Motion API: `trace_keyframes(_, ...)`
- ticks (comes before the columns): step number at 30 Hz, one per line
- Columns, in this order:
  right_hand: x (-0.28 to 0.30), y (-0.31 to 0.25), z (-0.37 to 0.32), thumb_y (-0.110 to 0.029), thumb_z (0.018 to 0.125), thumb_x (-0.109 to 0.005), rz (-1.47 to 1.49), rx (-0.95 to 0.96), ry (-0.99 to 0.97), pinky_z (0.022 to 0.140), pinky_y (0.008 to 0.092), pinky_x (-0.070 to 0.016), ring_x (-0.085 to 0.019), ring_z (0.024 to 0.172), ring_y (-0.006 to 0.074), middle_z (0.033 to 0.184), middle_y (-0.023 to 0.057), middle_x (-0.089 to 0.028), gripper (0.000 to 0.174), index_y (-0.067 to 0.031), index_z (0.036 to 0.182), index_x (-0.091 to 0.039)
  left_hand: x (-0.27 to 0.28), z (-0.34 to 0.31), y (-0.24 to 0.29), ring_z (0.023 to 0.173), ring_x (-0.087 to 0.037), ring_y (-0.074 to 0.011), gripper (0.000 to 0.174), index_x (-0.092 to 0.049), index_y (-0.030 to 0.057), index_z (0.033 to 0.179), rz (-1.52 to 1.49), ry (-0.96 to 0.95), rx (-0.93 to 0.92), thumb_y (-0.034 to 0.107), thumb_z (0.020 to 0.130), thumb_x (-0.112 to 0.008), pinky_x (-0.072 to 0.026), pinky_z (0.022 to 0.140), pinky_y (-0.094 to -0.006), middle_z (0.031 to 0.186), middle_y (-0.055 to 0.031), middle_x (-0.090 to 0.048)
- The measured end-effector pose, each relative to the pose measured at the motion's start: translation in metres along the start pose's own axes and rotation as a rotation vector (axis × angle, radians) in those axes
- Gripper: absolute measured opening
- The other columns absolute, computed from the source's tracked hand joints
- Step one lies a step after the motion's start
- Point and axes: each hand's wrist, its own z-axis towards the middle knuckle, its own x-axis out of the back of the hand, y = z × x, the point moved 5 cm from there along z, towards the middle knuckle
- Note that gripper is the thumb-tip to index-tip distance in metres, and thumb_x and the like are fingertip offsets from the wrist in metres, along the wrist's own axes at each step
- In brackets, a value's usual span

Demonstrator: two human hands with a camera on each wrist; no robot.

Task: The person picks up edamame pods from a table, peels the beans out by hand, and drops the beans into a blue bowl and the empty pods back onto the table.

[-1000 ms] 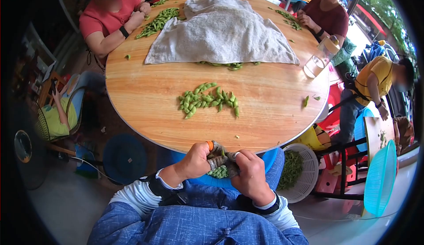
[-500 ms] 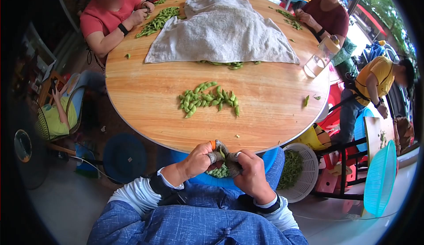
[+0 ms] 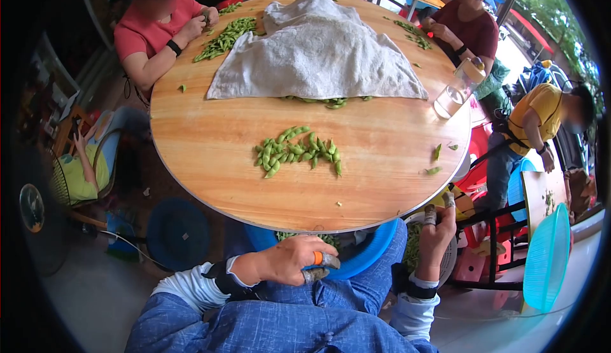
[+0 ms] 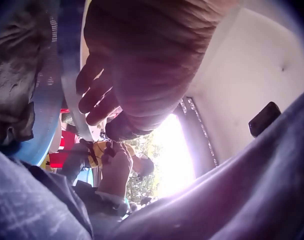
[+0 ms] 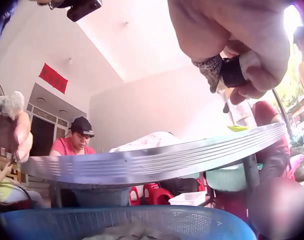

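In the head view my left hand [image 3: 289, 259] hovers over the near rim of a blue basin [image 3: 375, 251], its covered thumb and finger apart and nothing visible between them. An orange band circles one finger. Green shelled beans [image 3: 286, 235] show inside the basin, partly hidden by the table edge. My right hand [image 3: 436, 242] is raised beside the table's right front edge, covered fingertips pointing up, holding nothing visible. A single soybean pod [image 3: 433, 170] lies on the wooden table [image 3: 210, 156] just beyond it. A small pile of soybean pods [image 3: 296, 152] lies farther in.
A grey-white towel [image 3: 318, 60] covers more pods. A clear bottle [image 3: 453, 95] stands near the right edge. A white basket [image 3: 449, 257] of pods sits right of my leg, partly behind my right hand. Two people sit across the table; another person [image 3: 541, 114] stands at right.
My hands, earlier together over the basin around a pod, have parted. The right moved right and up to the table edge; the left lowered slightly. A further pod now lies near the right edge.
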Motion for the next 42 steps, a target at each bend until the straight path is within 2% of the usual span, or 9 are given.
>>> trace_keyframes(5,-0.066,-0.042,-0.045,-0.001,0.075,-0.057,0.438,0.059,-0.359,0.061,0.0242,-0.0436,-0.054,0.067,0.0137,0.076,0.0058,-0.057,0.025,-0.0018,0.100,-0.056,0.057,0.002,-0.013,0.073,-0.058,-0.0148,0.015,-0.059,0.0018,0.091,-0.157,0.327,0.264,0.004,0.077,-0.058,-0.0460,0.065,-0.0245,0.080,-0.0070,-0.061)
trace_keyframes(6,-0.082,-0.056,-0.058,0.000,0.072,-0.060,0.276,0.330,-0.402,0.058,0.0280,-0.0433,-0.055,0.066,0.0214,0.074,0.0101,-0.056,0.027,-0.0024,0.099,-0.057,0.071,0.004,-0.018,0.071,-0.058,-0.0130,0.014,-0.059,0.0009,0.091,-0.088,0.441,0.265,0.004,0.078,-0.057,-0.0458,0.064,-0.0231,0.076,-0.0066,-0.061)
trace_keyframes(12,-0.143,-0.104,-0.101,0.004,0.066,-0.060,0.406,0.587,-0.895,0.061,0.0347,-0.0435,-0.053,0.072,0.0307,0.077,0.0153,-0.053,0.025,-0.0014,0.090,-0.057,0.123,0.046,-0.066,0.075,-0.054,-0.0341,0.019,-0.057,0.0002,0.089,0.456,0.512,0.174,0.001,0.070,-0.053,-0.0444,0.067,-0.0363,0.081,-0.0184,-0.057)
trace_keyframes(19,-0.081,-0.025,0.013,-0.002,0.071,-0.056,0.006,0.440,-0.184,0.057,0.0347,-0.0410,-0.050,0.063,0.0294,0.068,0.0151,-0.051,0.006,-0.0009,0.077,-0.055,0.126,0.078,-0.120,0.092,-0.050,-0.0309,0.020,-0.058,0.0015,0.085,0.651,0.163,0.286,0.001,0.065,-0.054,-0.0413,0.081,-0.0360,0.094,-0.0136,-0.053)
trace_keyframes(21,-0.059,0.013,0.026,0.002,0.073,-0.057,0.143,0.254,-0.103,0.061,0.0264,-0.0429,-0.054,0.067,0.0180,0.073,0.0118,-0.055,0.012,0.0026,0.085,-0.057,0.131,0.084,-0.119,0.093,-0.049,-0.0303,0.020,-0.059,0.0030,0.084,0.594,0.128,0.339,0.001,0.065,-0.054,-0.0411,0.081,-0.0359,0.093,-0.0130,-0.053)
trace_keyframes(31,-0.058,-0.032,-0.040,0.003,0.080,-0.053,0.673,-0.091,-0.372,0.073,0.0210,-0.0436,-0.054,0.081,0.0095,0.091,0.0047,-0.058,0.025,0.0033,0.105,-0.053,0.133,0.077,-0.098,0.086,-0.051,-0.0303,0.016,-0.057,0.0010,0.078,0.858,0.192,0.222,0.000,0.062,-0.056,-0.0420,0.073,-0.0361,0.087,-0.0126,-0.053)
trace_keyframes(35,-0.068,-0.057,-0.055,-0.002,0.081,-0.053,0.750,-0.187,-0.606,0.068,0.0191,-0.0420,-0.052,0.078,0.0078,0.089,0.0023,-0.056,0.031,0.0024,0.112,-0.049,0.135,0.061,-0.059,0.076,-0.056,-0.0249,0.018,-0.056,-0.0005,0.079,0.688,0.341,0.304,0.011,0.068,-0.066,-0.0456,0.067,-0.0337,0.077,-0.0104,-0.057)
trace_keyframes(38,-0.080,-0.073,-0.060,-0.005,0.081,-0.055,0.881,-0.275,-0.768,0.067,0.0187,-0.0416,-0.052,0.076,0.0074,0.088,0.0011,-0.055,0.035,0.0006,0.115,-0.047,0.097,0.041,-0.053,0.073,-0.057,-0.0141,0.017,-0.055,-0.0011,0.082,-0.416,0.390,0.442,0.009,0.073,-0.066,-0.0468,0.066,-0.0265,0.078,-0.0053,-0.058)
trace_keyframes(42,-0.097,-0.078,-0.071,-0.006,0.081,-0.055,1.074,-0.432,-0.987,0.068,0.0192,-0.0409,-0.051,0.074,0.0070,0.086,0.0001,-0.055,0.036,0.0001,0.116,-0.047,0.049,0.025,-0.037,0.076,-0.056,-0.0095,0.018,-0.055,-0.0015,0.086,-0.751,0.274,0.416,0.008,0.075,-0.065,-0.0465,0.069,-0.0223,0.083,-0.0034,-0.059)
